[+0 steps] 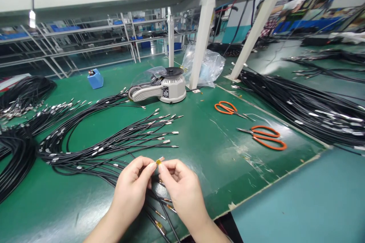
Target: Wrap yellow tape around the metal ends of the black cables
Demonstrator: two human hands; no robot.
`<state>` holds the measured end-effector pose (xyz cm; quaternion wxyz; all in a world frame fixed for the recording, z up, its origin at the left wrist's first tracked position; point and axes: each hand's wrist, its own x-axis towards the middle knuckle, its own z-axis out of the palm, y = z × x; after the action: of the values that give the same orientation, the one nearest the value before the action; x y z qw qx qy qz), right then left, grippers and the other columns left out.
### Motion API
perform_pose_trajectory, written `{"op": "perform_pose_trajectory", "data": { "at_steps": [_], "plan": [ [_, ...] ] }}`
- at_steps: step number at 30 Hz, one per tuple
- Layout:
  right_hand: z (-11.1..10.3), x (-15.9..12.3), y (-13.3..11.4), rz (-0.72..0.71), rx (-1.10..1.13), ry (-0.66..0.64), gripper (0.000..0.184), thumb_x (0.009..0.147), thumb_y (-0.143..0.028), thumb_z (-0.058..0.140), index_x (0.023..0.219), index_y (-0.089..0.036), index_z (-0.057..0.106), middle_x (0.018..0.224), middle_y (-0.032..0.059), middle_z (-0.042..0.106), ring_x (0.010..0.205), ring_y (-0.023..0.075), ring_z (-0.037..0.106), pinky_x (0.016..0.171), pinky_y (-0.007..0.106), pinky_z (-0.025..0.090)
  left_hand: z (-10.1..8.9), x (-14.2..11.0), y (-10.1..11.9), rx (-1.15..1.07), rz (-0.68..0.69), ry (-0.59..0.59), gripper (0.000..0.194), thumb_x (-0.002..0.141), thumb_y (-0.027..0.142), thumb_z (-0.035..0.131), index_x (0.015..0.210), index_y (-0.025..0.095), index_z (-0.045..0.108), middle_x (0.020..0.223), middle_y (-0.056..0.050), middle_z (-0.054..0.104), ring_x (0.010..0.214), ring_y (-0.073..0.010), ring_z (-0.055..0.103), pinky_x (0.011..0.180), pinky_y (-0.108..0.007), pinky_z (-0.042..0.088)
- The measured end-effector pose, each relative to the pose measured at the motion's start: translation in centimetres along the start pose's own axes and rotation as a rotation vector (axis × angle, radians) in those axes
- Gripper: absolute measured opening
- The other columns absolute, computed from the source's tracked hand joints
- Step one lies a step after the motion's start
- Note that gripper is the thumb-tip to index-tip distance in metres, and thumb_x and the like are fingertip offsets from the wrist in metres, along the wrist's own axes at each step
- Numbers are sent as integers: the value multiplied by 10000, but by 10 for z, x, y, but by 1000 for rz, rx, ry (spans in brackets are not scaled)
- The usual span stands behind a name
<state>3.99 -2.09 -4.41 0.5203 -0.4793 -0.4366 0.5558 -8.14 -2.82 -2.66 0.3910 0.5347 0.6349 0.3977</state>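
My left hand [132, 184] pinches a black cable near its metal end connector [160, 160]. Against the same connector, the thumb and forefinger of my right hand [181, 186] press a small piece of yellow tape [158, 162]. The two thumbs almost meet there. Below my hands lie more cable ends, and one metal connector [160, 228] has yellow tape around it. To the left, a bundle of black cables [94, 150] spreads over the green table, with silvery connectors and white labels along it.
A white tape dispenser [171, 87] stands behind the cables. Two orange-handled scissors, one farther [228, 108] and one nearer [268, 136], lie at right. A blue holder [95, 79] sits at back left. White posts [203, 26] rise from the table. More black cables [302, 102] lie far right.
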Motion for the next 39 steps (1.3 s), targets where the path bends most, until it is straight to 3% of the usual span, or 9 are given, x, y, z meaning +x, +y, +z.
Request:
{"op": "perform_pose_trajectory", "data": {
  "at_steps": [12, 23, 33, 36, 39],
  "plan": [
    [2, 0, -6, 86, 116, -51, 182, 724, -329, 691, 683, -153, 667, 606, 7, 664, 589, 151, 625, 591, 254, 508, 2, -2, 2, -46, 12, 59, 271, 787, 413, 555, 663, 176, 602, 561, 31, 512, 519, -118, 473, 522, -232, 373],
    [3, 1, -7, 29, 53, -40, 175, 733, -326, 670, 679, -159, 665, 617, 13, 663, 598, 157, 627, 587, 253, 506, -3, 2, 6, -154, -76, -39, 313, 751, 458, 561, 634, 168, 548, 512, 37, 487, 517, -117, 449, 537, -243, 361],
    [0, 4, -6, 76, 82, -64, 199, 703, -354, 701, 703, -156, 681, 661, 15, 669, 613, 148, 598, 613, 256, 493, -5, 1, 9, -162, -54, -54, 266, 765, 400, 571, 633, 169, 574, 560, 29, 525, 542, -114, 486, 538, -234, 399],
    [-3, 2, -6, 88, 116, -48, 214, 688, -366, 722, 703, -156, 680, 651, 6, 650, 619, 146, 587, 618, 254, 489, -3, 0, 5, -71, 64, -24, 184, 798, 318, 572, 692, 176, 622, 645, 6, 599, 605, -125, 535, 573, -235, 428],
    [-7, -5, -5, 54, 95, -38, 223, 722, -379, 705, 723, -159, 664, 653, -1, 637, 633, 141, 582, 627, 245, 475, 1, -1, -2, 91, 375, 83, 119, 841, 207, 546, 769, 190, 638, 748, -11, 634, 715, -135, 578, 650, -242, 452]
  ]
}}
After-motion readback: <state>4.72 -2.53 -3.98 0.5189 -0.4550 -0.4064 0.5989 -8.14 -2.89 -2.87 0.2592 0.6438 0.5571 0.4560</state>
